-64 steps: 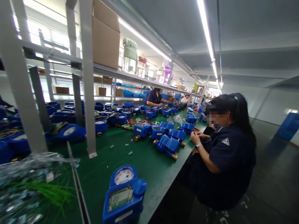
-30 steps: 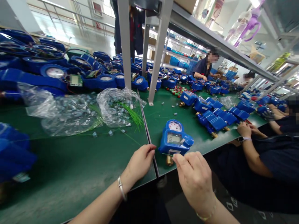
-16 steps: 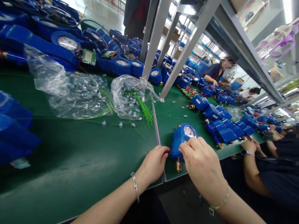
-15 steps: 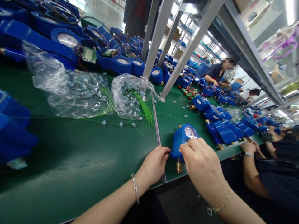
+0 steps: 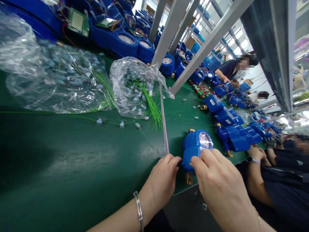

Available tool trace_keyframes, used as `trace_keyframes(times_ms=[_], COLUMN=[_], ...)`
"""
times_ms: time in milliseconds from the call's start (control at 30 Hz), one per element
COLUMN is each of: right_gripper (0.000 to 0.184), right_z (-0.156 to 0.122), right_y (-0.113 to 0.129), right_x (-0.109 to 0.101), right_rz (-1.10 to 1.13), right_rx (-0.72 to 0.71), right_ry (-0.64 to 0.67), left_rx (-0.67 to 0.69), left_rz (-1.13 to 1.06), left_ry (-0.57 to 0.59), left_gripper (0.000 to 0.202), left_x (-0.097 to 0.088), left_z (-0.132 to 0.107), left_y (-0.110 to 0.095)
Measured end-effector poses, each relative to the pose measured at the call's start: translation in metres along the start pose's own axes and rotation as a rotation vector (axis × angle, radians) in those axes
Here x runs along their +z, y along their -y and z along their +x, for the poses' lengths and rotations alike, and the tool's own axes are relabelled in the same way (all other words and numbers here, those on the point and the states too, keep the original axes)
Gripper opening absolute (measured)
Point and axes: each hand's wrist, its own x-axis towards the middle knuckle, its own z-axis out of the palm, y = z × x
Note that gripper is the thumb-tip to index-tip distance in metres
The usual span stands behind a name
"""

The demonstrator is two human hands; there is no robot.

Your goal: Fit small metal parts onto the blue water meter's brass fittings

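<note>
A blue water meter (image 5: 193,149) with a round clear dial (image 5: 205,140) and brass threaded ends stands on the green tabletop near its front edge. My left hand (image 5: 161,180) is closed at the meter's lower left side, thumb and fingertips pinched together. Across the meter's front, my right hand (image 5: 220,182) is closed too, its thumb and forefinger pinched just below the dial. Whatever lies between the fingertips of either hand is too small or hidden to make out. The lower brass end (image 5: 189,178) shows between the two hands.
Clear plastic bags (image 5: 60,77) of small seals lie at left, with green wires (image 5: 153,111) spilling from the smaller one. Loose seals (image 5: 122,124) dot the table. More blue meters (image 5: 224,116) line the right and back. Metal posts (image 5: 200,48) rise behind. Co-workers (image 5: 260,180) sit at right.
The view has shifted closer and tilted downward, so the bags look lower and larger. Both hands remain pinched at the same meter, with only slight movement.
</note>
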Motion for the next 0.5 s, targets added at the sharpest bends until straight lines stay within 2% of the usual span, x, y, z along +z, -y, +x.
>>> trace_keyframes(times_ms=[300, 500], right_gripper=[0.015, 0.013], right_z=[0.0021, 0.0041], right_y=[0.0026, 0.0027], right_x=[0.0020, 0.0013], right_rz=[0.003, -0.012], right_rx=[-0.023, -0.010], right_ry=[-0.050, 0.022], left_rx=[-0.010, 0.000], left_rz=[0.009, 0.012], left_ry=[0.034, 0.022], left_gripper=[0.031, 0.030], left_x=[-0.0021, -0.0019], left_z=[0.0006, 0.0012], left_y=[-0.0027, -0.0017])
